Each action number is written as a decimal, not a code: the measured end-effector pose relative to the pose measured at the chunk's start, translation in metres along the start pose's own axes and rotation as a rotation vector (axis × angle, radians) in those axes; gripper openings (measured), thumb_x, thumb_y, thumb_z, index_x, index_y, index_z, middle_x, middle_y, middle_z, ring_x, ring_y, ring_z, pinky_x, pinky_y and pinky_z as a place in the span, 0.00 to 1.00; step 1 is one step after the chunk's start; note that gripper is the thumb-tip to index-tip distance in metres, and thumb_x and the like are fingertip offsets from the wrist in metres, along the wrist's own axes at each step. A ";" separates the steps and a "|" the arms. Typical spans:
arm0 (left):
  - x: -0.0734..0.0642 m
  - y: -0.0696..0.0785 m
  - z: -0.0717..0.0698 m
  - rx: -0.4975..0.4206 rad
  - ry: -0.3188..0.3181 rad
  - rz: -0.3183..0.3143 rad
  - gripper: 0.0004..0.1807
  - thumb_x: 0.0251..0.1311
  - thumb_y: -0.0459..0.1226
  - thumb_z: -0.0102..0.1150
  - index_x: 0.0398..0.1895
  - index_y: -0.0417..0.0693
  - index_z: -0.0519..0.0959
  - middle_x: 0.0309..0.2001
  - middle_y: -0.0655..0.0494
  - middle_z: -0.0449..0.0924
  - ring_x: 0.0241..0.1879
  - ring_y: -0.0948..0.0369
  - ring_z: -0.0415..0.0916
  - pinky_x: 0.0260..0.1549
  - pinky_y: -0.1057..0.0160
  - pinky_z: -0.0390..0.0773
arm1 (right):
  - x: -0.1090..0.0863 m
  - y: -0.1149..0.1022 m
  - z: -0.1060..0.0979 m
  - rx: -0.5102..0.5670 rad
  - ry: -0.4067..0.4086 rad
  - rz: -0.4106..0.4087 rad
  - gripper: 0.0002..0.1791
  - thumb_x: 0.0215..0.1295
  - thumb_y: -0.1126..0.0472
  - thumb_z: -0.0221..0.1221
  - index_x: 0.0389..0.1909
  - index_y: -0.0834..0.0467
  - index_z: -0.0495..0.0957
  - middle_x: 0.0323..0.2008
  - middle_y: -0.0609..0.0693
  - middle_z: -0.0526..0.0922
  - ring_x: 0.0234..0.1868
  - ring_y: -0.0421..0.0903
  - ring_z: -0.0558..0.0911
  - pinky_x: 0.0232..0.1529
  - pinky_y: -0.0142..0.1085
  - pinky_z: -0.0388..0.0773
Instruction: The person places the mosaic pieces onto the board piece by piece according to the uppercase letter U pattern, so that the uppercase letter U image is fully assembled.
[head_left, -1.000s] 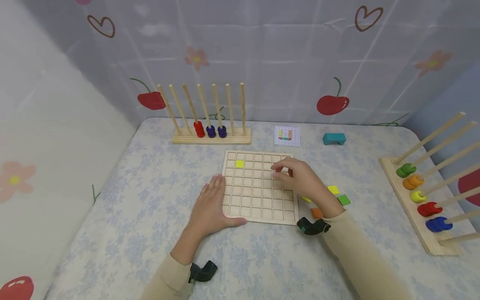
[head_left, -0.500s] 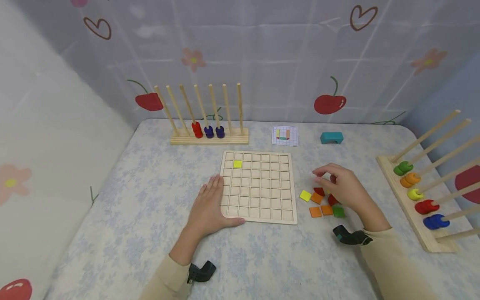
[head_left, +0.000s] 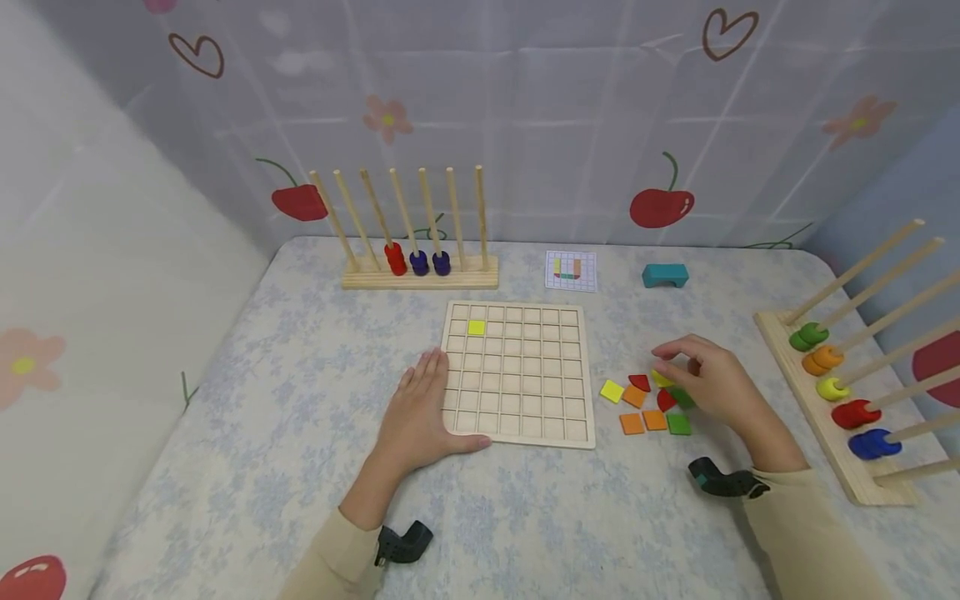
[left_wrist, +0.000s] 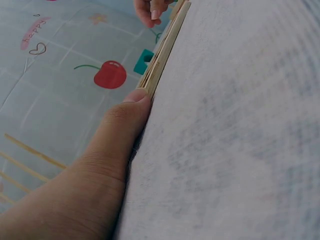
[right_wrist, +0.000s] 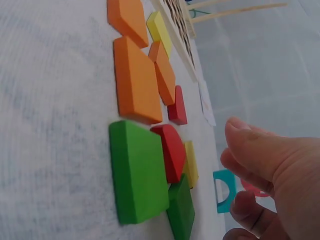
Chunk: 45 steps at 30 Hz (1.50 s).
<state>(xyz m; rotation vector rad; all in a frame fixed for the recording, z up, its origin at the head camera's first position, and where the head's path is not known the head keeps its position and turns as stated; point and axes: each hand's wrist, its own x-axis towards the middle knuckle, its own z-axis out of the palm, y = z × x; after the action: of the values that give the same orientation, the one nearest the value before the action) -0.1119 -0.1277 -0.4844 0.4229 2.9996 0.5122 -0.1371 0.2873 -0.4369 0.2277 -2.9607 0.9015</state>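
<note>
A square wooden grid board [head_left: 531, 364] lies flat on the table, with one yellow square tile [head_left: 476, 327] in a cell near its top left. My left hand [head_left: 416, 417] rests at the board's lower left, straight fingers along the left side and thumb along the front edge. Right of the board is a loose group of tiles, among them orange squares [head_left: 632, 423], green squares [head_left: 678, 424], a red rounded piece [head_left: 666, 400] and a yellow square [head_left: 611, 392]. Over the far right of this group hovers my right hand [head_left: 712, 383], fingers loosely bent, nothing between thumb and fingertips.
Behind the board stands a wooden peg rack [head_left: 420, 282] with red and dark blue beads. A second peg rack [head_left: 832, 417] with coloured beads is at the right. A pattern card [head_left: 588, 283] and a teal arch block [head_left: 665, 275] lie near the back edge.
My right hand has moved from over the board's right side to the loose tiles, then slightly further right. My left hand stays at the board's edge.
</note>
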 end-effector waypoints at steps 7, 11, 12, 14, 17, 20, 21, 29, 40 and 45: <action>0.000 0.000 -0.001 0.004 -0.007 -0.001 0.80 0.32 0.85 0.49 0.80 0.43 0.38 0.81 0.50 0.36 0.81 0.56 0.32 0.79 0.51 0.42 | -0.001 0.009 0.000 -0.027 -0.079 0.024 0.14 0.66 0.57 0.64 0.50 0.57 0.83 0.44 0.53 0.81 0.33 0.47 0.70 0.28 0.31 0.69; 0.000 0.000 -0.001 -0.003 -0.004 0.000 0.80 0.32 0.84 0.51 0.80 0.42 0.38 0.81 0.50 0.36 0.81 0.56 0.33 0.79 0.51 0.42 | -0.002 0.014 0.000 -0.038 -0.121 0.041 0.15 0.65 0.58 0.65 0.51 0.57 0.82 0.47 0.53 0.80 0.37 0.48 0.71 0.33 0.30 0.71; 0.000 0.000 -0.001 -0.003 -0.005 -0.001 0.80 0.32 0.84 0.51 0.80 0.43 0.38 0.81 0.50 0.36 0.81 0.56 0.33 0.79 0.51 0.42 | -0.003 0.015 0.000 -0.039 -0.127 0.043 0.15 0.65 0.59 0.65 0.52 0.57 0.82 0.47 0.54 0.80 0.38 0.48 0.71 0.34 0.31 0.71; 0.000 0.000 -0.001 -0.005 -0.004 -0.001 0.79 0.33 0.84 0.52 0.80 0.43 0.38 0.81 0.50 0.36 0.81 0.56 0.33 0.79 0.51 0.42 | -0.003 0.017 0.001 -0.039 -0.139 0.046 0.16 0.65 0.59 0.65 0.52 0.58 0.82 0.48 0.54 0.79 0.39 0.48 0.71 0.35 0.30 0.71; 0.000 0.000 -0.001 -0.006 -0.002 -0.001 0.79 0.33 0.84 0.52 0.80 0.43 0.38 0.81 0.50 0.36 0.81 0.56 0.33 0.79 0.51 0.42 | -0.003 0.019 0.001 -0.040 -0.147 0.051 0.16 0.65 0.58 0.65 0.52 0.57 0.83 0.48 0.53 0.78 0.39 0.48 0.70 0.34 0.30 0.71; -0.001 0.000 -0.001 -0.007 0.002 0.001 0.79 0.33 0.83 0.53 0.80 0.42 0.39 0.81 0.49 0.37 0.81 0.56 0.33 0.78 0.50 0.43 | -0.003 0.020 0.002 -0.037 -0.136 0.035 0.14 0.65 0.57 0.65 0.49 0.57 0.84 0.47 0.54 0.78 0.37 0.48 0.70 0.33 0.31 0.70; -0.001 0.000 -0.001 -0.005 0.003 0.001 0.79 0.33 0.83 0.54 0.80 0.42 0.39 0.81 0.49 0.37 0.81 0.56 0.33 0.78 0.50 0.43 | -0.004 0.020 0.003 -0.039 -0.130 0.027 0.13 0.65 0.57 0.65 0.48 0.57 0.84 0.47 0.54 0.78 0.36 0.47 0.70 0.32 0.31 0.70; -0.002 0.000 -0.003 -0.001 0.005 0.000 0.79 0.33 0.83 0.54 0.80 0.42 0.39 0.81 0.49 0.38 0.81 0.56 0.34 0.78 0.50 0.43 | -0.001 0.015 0.001 -0.002 -0.125 0.081 0.10 0.65 0.57 0.65 0.43 0.55 0.77 0.34 0.52 0.79 0.28 0.45 0.70 0.26 0.32 0.68; -0.002 0.000 -0.004 0.003 0.011 0.001 0.79 0.34 0.82 0.55 0.80 0.41 0.40 0.81 0.48 0.38 0.81 0.55 0.35 0.78 0.50 0.44 | 0.025 -0.023 0.015 0.128 -0.102 0.092 0.12 0.66 0.52 0.64 0.43 0.54 0.77 0.42 0.55 0.80 0.27 0.49 0.71 0.20 0.34 0.73; -0.001 0.000 -0.003 0.000 0.003 0.006 0.79 0.34 0.83 0.54 0.80 0.42 0.39 0.81 0.49 0.37 0.81 0.55 0.34 0.78 0.50 0.43 | 0.045 -0.049 0.034 0.171 -0.140 0.049 0.11 0.66 0.51 0.64 0.42 0.52 0.78 0.41 0.52 0.81 0.27 0.49 0.71 0.22 0.34 0.72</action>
<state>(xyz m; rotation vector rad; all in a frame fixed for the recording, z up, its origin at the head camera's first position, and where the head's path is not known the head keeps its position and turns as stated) -0.1111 -0.1287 -0.4816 0.4312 3.0019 0.5132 -0.1734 0.2223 -0.4343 0.2347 -3.0284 1.1943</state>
